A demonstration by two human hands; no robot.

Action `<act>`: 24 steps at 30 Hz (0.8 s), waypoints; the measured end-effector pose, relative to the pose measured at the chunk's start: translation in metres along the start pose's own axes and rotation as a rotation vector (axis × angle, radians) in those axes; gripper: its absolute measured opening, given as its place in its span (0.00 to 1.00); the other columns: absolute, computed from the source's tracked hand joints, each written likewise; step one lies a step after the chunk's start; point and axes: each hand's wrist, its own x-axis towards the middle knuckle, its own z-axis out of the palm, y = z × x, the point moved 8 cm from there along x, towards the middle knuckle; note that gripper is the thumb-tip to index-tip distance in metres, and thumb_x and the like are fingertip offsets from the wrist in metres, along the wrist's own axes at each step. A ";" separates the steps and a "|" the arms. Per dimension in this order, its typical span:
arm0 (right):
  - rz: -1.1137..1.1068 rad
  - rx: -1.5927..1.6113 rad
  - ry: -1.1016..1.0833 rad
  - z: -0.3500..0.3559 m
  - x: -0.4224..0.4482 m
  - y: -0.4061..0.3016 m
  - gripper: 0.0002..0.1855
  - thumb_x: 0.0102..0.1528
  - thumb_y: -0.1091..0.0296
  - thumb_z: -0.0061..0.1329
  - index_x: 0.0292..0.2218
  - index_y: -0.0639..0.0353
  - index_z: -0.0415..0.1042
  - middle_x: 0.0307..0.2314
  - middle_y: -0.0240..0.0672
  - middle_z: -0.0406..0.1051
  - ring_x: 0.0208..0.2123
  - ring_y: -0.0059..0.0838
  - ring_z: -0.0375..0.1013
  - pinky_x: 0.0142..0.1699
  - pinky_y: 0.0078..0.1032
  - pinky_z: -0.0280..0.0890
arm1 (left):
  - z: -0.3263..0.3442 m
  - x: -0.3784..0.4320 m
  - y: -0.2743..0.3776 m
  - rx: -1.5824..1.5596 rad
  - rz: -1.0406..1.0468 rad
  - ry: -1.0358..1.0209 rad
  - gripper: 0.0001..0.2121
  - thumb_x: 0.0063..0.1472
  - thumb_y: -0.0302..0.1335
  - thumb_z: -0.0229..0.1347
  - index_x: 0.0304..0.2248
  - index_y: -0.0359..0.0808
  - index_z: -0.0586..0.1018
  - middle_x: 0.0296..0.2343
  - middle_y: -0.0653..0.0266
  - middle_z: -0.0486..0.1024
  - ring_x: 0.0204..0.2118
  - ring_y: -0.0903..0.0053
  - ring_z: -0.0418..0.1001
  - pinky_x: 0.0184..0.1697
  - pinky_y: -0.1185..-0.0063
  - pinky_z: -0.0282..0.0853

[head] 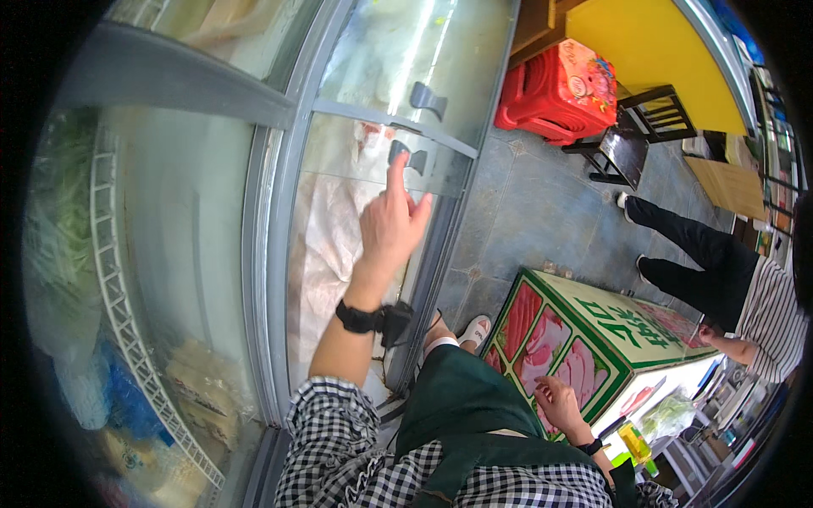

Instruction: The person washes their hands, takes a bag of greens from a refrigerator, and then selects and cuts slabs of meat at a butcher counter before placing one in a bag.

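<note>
My left hand [392,219] reaches over the glass sliding lid [438,171] of a freezer, its index fingertip at the grey plastic handle [416,159]; whether it presses on the handle I cannot tell. The thumb is spread and nothing is in the hand. A second grey handle [429,101] sits on the neighbouring glass panel [368,51]. Below the lid, whitish plastic bags [330,228] lie inside the freezer. My right hand [559,403] hangs with loosely bent fingers near a printed box-like stand [571,349] and holds nothing that I can see.
At the left stands a glass-fronted cooler [270,254] with bagged goods and a white wire rack [120,298]. Red plastic stools [540,95] and a dark wooden chair [625,143] are beyond the tiled floor [533,203]. Another person [730,279] in a striped top stands at the right.
</note>
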 end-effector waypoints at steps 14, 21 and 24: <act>-0.098 0.111 0.184 -0.006 -0.071 0.070 0.12 0.47 0.75 0.53 0.36 0.66 0.70 0.25 0.47 0.70 0.28 0.46 0.71 0.34 0.37 0.66 | 0.023 0.014 0.034 0.956 -0.029 -0.364 0.11 0.55 0.24 0.47 0.36 0.32 0.78 0.35 0.47 0.78 0.41 0.58 0.76 0.43 0.67 0.71; -0.151 0.140 0.248 0.005 -0.109 0.135 0.11 0.47 0.74 0.53 0.34 0.65 0.70 0.25 0.47 0.70 0.29 0.48 0.71 0.34 0.37 0.65 | 0.021 -0.150 -0.008 1.098 -0.292 -0.628 0.12 0.54 0.25 0.49 0.36 0.36 0.81 0.39 0.50 0.77 0.44 0.60 0.75 0.45 0.68 0.72; -0.177 0.145 0.244 0.005 -0.120 0.153 0.12 0.47 0.73 0.53 0.35 0.65 0.71 0.24 0.47 0.69 0.29 0.48 0.71 0.35 0.36 0.65 | 0.019 -0.231 -0.051 1.106 -0.408 -0.705 0.13 0.54 0.26 0.49 0.37 0.36 0.81 0.40 0.50 0.77 0.45 0.60 0.75 0.46 0.69 0.71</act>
